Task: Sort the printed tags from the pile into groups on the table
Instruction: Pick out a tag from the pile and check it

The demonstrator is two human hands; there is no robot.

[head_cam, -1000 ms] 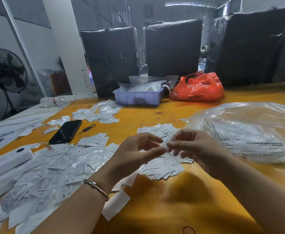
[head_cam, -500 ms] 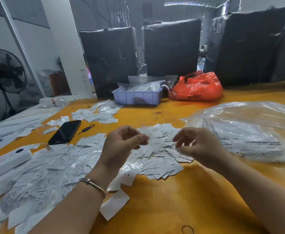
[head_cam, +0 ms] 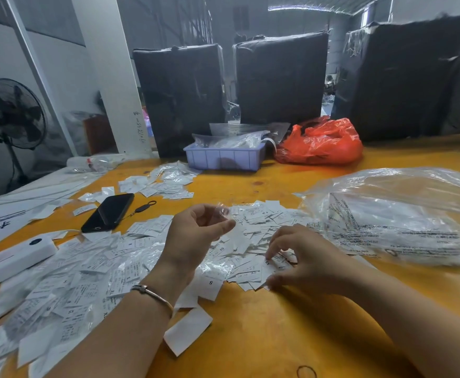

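Observation:
A pile of small white printed tags (head_cam: 253,230) marked XS and S lies on the orange table (head_cam: 277,328) in front of me. My left hand (head_cam: 196,236) hovers above the pile and pinches a small clear plastic sleeve (head_cam: 223,212) between thumb and fingers. My right hand (head_cam: 305,257) is down on the pile's near right edge, its fingertips and thumb pinching a tag (head_cam: 271,264) marked XS. A wider spread of tags in clear sleeves (head_cam: 68,282) covers the table at the left. Another small group of tags (head_cam: 166,182) lies further back.
A black phone (head_cam: 108,212) and a white box (head_cam: 10,259) lie at the left. A large clear plastic bag (head_cam: 403,216) fills the right. A purple tray (head_cam: 223,156) and a red bag (head_cam: 318,143) stand behind, before black wrapped bales (head_cam: 280,80).
My hands have parted. The right hand dropped from mid-air onto the pile's near edge and took hold of a tag. The left hand stayed raised, now holding only a clear sleeve.

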